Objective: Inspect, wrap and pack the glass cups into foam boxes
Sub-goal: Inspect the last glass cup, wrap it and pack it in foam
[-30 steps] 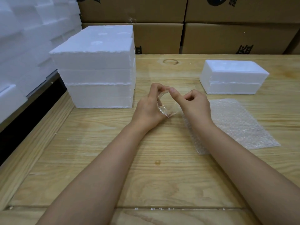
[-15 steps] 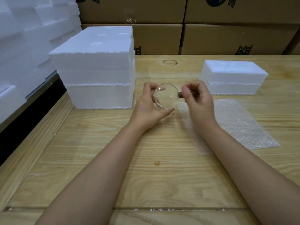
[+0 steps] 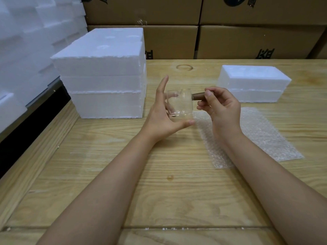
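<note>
A clear glass cup with a short brown wooden handle is held above the wooden table. My right hand pinches the handle between thumb and fingers. My left hand is spread open beside the cup, its thumb under the base and its straight fingers along the far left wall. A sheet of bubble wrap lies flat on the table under and right of my right hand. A small closed white foam box sits at the right rear.
A tall stack of white foam boxes stands at the left rear of the table. More foam pieces are piled off the table's left edge. Cardboard cartons form a wall behind.
The cup has been turned from mouth-toward-me to side-on with its handle pointing right. My right hand moved onto the handle, and my left fingers straightened out.
</note>
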A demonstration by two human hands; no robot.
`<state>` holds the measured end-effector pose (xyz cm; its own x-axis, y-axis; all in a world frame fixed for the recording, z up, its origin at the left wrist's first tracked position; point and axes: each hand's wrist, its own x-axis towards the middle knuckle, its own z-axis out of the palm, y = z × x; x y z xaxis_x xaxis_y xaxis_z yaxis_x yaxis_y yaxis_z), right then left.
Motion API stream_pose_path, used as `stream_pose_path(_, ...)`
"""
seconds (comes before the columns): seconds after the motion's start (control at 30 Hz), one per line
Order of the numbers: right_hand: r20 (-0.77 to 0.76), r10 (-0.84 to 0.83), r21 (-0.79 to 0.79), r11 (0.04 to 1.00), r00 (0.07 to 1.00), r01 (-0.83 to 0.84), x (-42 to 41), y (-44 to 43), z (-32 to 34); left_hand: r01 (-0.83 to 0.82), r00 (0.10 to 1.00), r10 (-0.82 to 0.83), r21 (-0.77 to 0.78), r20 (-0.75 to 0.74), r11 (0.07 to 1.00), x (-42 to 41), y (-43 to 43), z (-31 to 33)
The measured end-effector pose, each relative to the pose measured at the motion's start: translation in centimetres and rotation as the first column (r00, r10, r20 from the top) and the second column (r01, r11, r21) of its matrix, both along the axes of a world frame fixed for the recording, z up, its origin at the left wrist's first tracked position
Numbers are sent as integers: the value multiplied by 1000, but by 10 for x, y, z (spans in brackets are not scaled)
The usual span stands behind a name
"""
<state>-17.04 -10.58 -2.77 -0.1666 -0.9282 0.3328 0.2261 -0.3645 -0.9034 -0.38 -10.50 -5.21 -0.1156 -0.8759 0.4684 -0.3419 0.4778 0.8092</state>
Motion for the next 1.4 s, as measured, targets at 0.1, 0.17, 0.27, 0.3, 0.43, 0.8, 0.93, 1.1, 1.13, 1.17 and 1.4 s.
stream_pose_path(0.1,38,-18,64,998,999,15,1,0,1,23,997,-16,-91,78,996,0,0,1)
stream_pose_path(0.17,44,-35,125,992,998,29,3,0,1,29,998,-21,-113,66,993,-1,0,2)
stream_pose_path(0.27,-3,-60,206,977,998,60,7,-2,0,-9,1000,5,-136,-29,991,-2,0,2)
stream_pose_path(0.3,-23,-61,219,974,998,65,8,-2,0,-19,999,12,-135,-52,991,-1,-1,2)
stream_pose_path(0.43,-96,-91,235,966,991,111,7,0,-1,-18,998,12,-92,-63,996,1,-4,1)
stream_pose_path(0.8,-361,-166,90,973,918,211,28,5,-8,3,997,6,-112,79,994,-3,-7,-5)
stream_pose_path(0.93,-376,-147,145,966,915,215,31,5,-6,7,994,5,-101,111,995,-3,-8,-8)
stream_pose_path(1.1,-539,-134,187,944,831,273,37,5,-2,21,989,-7,-92,149,996,-3,-6,-8)
stream_pose_path(1.13,-568,-128,188,942,813,279,37,6,-2,18,987,-5,-83,158,996,-3,-6,-8)
stream_pose_path(1.17,-589,-118,187,943,799,277,38,7,-2,15,986,-2,-75,168,997,-4,-6,-8)
stream_pose_path(1.4,-723,-80,93,973,686,211,39,9,-5,7,998,-7,7,64,1000,-2,-6,-4)
